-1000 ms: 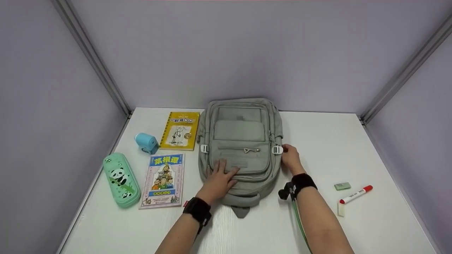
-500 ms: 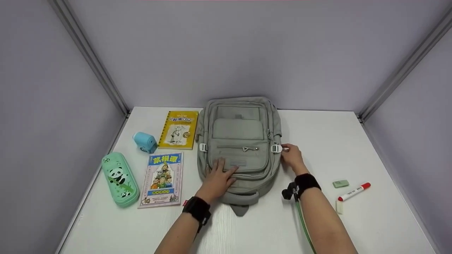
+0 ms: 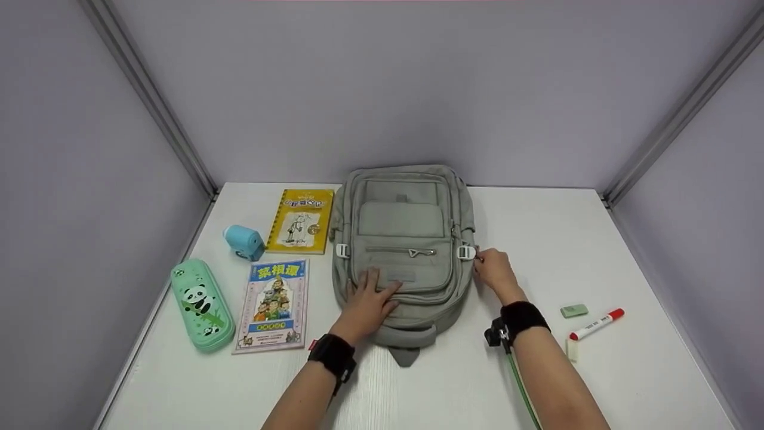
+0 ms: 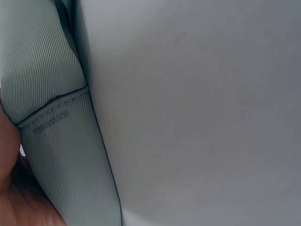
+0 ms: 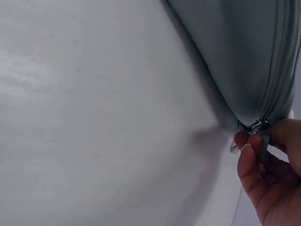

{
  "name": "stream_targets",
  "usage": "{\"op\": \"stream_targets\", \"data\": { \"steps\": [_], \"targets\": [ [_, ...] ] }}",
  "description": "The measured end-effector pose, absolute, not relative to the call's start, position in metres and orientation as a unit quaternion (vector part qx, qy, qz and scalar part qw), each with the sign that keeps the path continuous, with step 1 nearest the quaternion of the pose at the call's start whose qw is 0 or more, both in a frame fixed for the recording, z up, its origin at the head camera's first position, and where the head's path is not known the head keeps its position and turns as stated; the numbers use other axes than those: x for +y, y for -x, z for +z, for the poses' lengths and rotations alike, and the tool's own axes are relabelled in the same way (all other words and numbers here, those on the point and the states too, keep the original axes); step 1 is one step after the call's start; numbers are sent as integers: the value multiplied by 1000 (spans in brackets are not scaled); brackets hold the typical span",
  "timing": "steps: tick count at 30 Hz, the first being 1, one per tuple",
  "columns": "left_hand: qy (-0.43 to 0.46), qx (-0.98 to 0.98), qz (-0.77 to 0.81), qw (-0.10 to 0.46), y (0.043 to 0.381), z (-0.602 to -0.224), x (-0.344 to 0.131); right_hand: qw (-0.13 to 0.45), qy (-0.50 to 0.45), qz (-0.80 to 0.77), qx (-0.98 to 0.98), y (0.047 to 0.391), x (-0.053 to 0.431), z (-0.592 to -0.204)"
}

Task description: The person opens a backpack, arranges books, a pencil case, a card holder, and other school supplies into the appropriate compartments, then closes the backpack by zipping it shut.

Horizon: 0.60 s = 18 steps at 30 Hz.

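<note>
A grey-green backpack [image 3: 401, 221] lies front up at the middle of the table, its carry handle toward me. My left hand [image 3: 365, 307] rests on the front near that handle, fingers spread. The left wrist view shows part of this hand at the left edge, beside ribbed grey-green fabric [image 4: 70, 160]. At the bag's right side, by a white buckle [image 3: 467, 252], is my right hand [image 3: 496, 273]. In the right wrist view its curled fingers pinch a zipper pull [image 5: 264, 147] at the zipper's end, partly hidden by the fingers.
On the left are a green panda pencil case [image 3: 203, 304], a blue pencil sharpener [image 3: 243, 241], a yellow book [image 3: 300, 221] and a pink-bordered book [image 3: 273, 306]. On the right lie a red-capped marker [image 3: 597, 324], a green eraser [image 3: 574, 310] and a pale eraser [image 3: 572, 350].
My right wrist has swung a little outward to the right, with the fingers staying by the white buckle. The left hand keeps its place on the backpack. The whole view has shifted slightly.
</note>
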<state>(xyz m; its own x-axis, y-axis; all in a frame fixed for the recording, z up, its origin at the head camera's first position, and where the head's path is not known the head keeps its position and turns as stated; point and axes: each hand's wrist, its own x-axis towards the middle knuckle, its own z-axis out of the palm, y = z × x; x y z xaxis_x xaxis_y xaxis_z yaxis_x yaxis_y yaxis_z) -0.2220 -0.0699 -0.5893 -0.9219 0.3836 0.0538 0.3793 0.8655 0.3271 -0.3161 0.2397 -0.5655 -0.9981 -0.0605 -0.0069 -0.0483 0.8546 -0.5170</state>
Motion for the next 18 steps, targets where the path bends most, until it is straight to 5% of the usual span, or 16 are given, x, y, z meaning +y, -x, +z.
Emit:
{"op": "stream_targets", "data": {
  "steps": [18],
  "targets": [
    [-196, 967, 160, -2, 224, -596, -69, 112, 124, -324, 931, 267, 258, -547]
  ]
}}
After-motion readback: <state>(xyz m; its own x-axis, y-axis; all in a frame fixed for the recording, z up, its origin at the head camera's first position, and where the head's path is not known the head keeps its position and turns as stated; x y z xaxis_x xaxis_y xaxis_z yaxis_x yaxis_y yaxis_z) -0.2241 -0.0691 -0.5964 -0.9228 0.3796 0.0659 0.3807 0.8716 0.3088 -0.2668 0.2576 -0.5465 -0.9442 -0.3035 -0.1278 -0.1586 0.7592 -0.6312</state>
